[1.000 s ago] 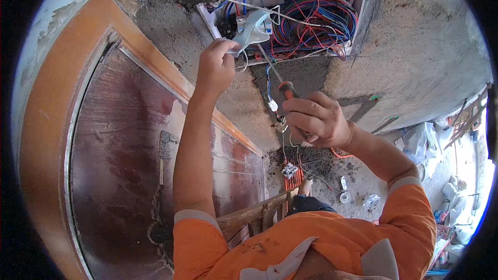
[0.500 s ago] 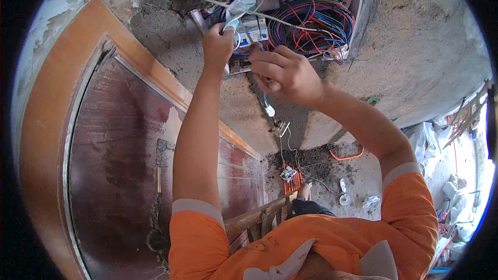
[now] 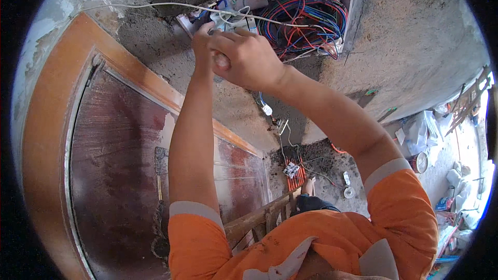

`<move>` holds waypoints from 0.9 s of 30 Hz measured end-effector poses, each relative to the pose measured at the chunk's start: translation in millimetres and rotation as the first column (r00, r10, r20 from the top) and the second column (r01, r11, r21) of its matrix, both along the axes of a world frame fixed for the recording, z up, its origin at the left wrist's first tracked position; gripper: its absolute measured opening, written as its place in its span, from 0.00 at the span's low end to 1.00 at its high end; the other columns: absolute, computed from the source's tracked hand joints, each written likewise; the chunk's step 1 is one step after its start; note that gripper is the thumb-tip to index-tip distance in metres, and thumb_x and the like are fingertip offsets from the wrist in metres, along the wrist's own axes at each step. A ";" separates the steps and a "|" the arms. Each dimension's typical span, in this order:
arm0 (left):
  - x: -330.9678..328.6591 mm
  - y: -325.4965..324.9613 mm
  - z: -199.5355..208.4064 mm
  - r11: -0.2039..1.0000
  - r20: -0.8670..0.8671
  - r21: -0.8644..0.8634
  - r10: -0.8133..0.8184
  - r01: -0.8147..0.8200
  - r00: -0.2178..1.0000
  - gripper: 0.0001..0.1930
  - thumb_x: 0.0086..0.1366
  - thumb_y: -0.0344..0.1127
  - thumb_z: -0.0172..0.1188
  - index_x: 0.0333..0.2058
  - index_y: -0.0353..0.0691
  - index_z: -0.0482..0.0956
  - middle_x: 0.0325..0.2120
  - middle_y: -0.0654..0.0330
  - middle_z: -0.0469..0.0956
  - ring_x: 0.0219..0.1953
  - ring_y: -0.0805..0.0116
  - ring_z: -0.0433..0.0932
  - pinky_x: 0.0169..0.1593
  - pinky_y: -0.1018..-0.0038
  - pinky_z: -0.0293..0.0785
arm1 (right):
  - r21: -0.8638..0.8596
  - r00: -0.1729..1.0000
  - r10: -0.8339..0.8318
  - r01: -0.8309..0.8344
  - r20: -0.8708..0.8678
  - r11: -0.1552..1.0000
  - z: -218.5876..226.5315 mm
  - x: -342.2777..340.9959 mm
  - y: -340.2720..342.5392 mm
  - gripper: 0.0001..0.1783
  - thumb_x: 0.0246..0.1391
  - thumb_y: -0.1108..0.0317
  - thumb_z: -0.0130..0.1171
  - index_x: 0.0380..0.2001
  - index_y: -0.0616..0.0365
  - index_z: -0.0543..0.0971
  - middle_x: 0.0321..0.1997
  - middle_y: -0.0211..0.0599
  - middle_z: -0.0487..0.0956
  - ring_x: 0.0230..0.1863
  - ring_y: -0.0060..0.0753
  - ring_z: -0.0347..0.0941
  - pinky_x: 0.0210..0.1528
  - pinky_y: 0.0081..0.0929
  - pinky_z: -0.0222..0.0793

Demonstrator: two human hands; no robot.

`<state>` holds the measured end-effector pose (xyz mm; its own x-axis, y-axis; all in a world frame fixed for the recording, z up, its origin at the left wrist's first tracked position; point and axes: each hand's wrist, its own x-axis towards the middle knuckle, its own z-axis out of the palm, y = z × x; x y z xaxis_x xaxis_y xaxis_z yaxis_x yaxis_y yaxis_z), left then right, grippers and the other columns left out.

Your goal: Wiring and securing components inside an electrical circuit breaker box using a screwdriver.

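In a recess in the wall sits an electrical box (image 3: 350, 21) with a big coil of red, blue and green wires (image 3: 303, 23) and white breakers partly hidden by my hands. My left hand (image 3: 202, 40) is at the box's left end, its fingers curled beside a pale plastic piece (image 3: 220, 22) and largely covered by the other hand. Closed in a fist, my right hand (image 3: 249, 61) is just right of it, overlapping it; what it grips is hidden. A thin white cable (image 3: 171, 4) runs from the upper left across the box front, looping above my hands.
A dark red door (image 3: 116, 166) in an orange frame (image 3: 44, 124) stands at left. Below the box hang wires with a white connector (image 3: 266, 109). A wooden ladder (image 3: 254, 218) is under me. Plastic bags (image 3: 423, 129) and clutter lie at right.
My right hand has moved left, up against my left hand, and now covers part of it. My left hand has shifted slightly left. The view has shifted a little too.
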<state>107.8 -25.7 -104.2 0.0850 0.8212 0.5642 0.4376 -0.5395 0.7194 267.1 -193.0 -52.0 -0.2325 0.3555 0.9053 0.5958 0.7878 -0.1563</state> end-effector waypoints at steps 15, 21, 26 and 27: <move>23.7 -32.2 25.1 0.956 -0.144 0.242 0.205 -0.166 0.968 0.15 0.50 0.35 0.56 0.34 0.30 0.80 0.28 0.42 0.79 0.33 0.50 0.80 0.39 0.65 0.74 | -0.110 0.967 -0.061 0.034 -0.249 0.993 -17.3 6.1 -0.6 0.14 0.38 0.69 0.63 0.33 0.56 0.75 0.28 0.42 0.77 0.31 0.48 0.75 0.35 0.36 0.72; 24.8 -34.5 35.1 0.962 -0.233 0.255 0.156 -0.095 0.960 0.13 0.49 0.36 0.54 0.28 0.33 0.81 0.26 0.45 0.79 0.30 0.50 0.79 0.37 0.65 0.74 | -0.089 0.969 -0.020 -0.002 -0.246 0.996 -20.0 7.2 7.1 0.14 0.38 0.71 0.62 0.34 0.56 0.75 0.27 0.41 0.77 0.31 0.47 0.75 0.35 0.35 0.72; 31.8 -65.3 26.4 0.989 -0.040 0.127 0.087 -0.082 0.995 0.10 0.50 0.34 0.56 0.26 0.33 0.81 0.19 0.51 0.79 0.24 0.65 0.80 0.28 0.72 0.73 | -0.162 0.980 0.001 -0.034 -0.197 0.986 -26.7 11.5 -23.5 0.13 0.40 0.72 0.60 0.34 0.56 0.75 0.30 0.40 0.77 0.31 0.41 0.76 0.35 0.31 0.72; 26.8 -84.4 24.0 0.989 -0.041 0.120 0.088 -0.083 0.995 0.10 0.50 0.34 0.56 0.26 0.33 0.81 0.19 0.51 0.79 0.24 0.65 0.80 0.28 0.72 0.73 | -0.197 0.968 0.006 -0.058 -0.253 0.979 -20.3 19.9 -44.7 0.13 0.39 0.71 0.61 0.33 0.56 0.75 0.31 0.40 0.78 0.31 0.42 0.77 0.35 0.32 0.73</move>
